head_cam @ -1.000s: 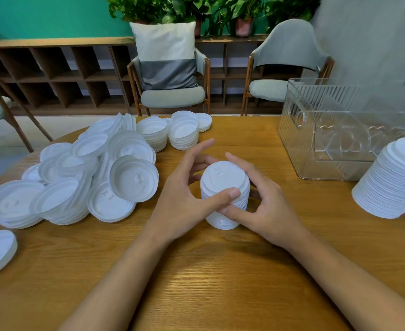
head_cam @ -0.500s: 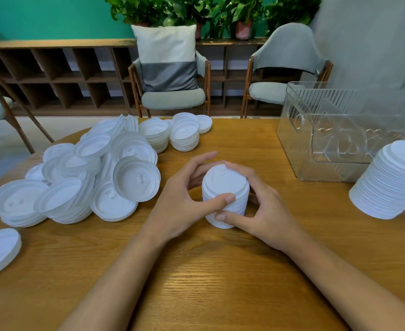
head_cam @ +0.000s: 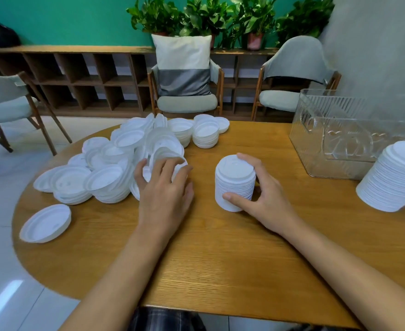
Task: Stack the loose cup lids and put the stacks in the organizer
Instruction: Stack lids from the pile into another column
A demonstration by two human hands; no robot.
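Note:
A short stack of white cup lids (head_cam: 235, 185) stands upright on the wooden table (head_cam: 220, 259), near its middle. My right hand (head_cam: 264, 198) grips this stack, thumb low on its front and fingers curled over its top right edge. To the left lies a heap of loose white lids (head_cam: 106, 173). My left hand (head_cam: 164, 189) lies on the heap's right edge, with thumb and fingers curled round a loose lid (head_cam: 180, 169). The clear ribbed organizer (head_cam: 316, 149) stands at the table's far right with no lids visible inside.
A tall leaning stack of lids (head_cam: 397, 180) sits at the right edge, in front of the organizer. Two short lid stacks (head_cam: 206, 134) stand at the table's far edge. A single lid (head_cam: 46, 223) lies near the rounded left edge. Chairs and shelves stand beyond.
My left hand has let go of the short stack and moved left onto the heap of loose lids. My right hand alone now holds the stack. The view has shifted and tilted.

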